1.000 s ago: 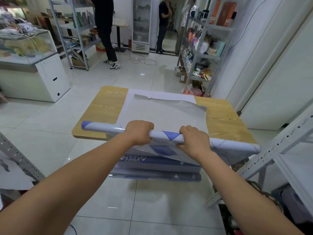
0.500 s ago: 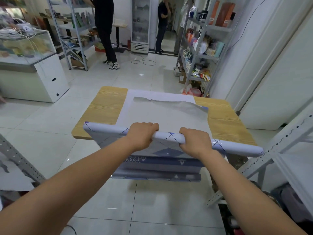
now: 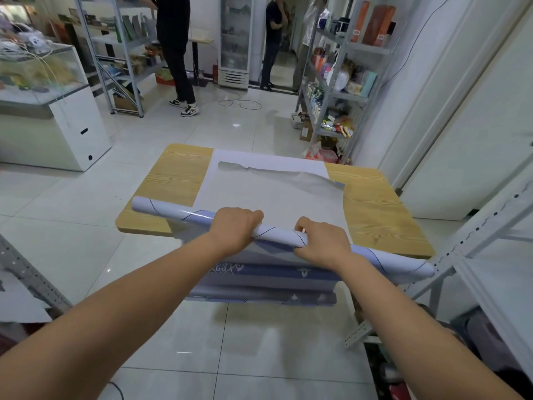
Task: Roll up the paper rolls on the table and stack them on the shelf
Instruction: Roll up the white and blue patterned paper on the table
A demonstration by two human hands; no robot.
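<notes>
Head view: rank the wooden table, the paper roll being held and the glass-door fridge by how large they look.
1. wooden table.
2. paper roll, nearly as long but thin.
3. glass-door fridge, small only because it stands far back.

Glossy white tile floor [image 3: 274, 339], loose cable [image 3: 242, 103] on it near top centre. Upper left: glass display counter [image 3: 43, 79] on a white base, grey metal rack [image 3: 122, 53] right of it; top centre: glass-door fridge [image 3: 235, 41]. Upper right: stocked metal shelving [image 3: 340, 70] against a white wall [image 3: 476, 96]; person in black [image 3: 174, 47] standing at top.
</notes>
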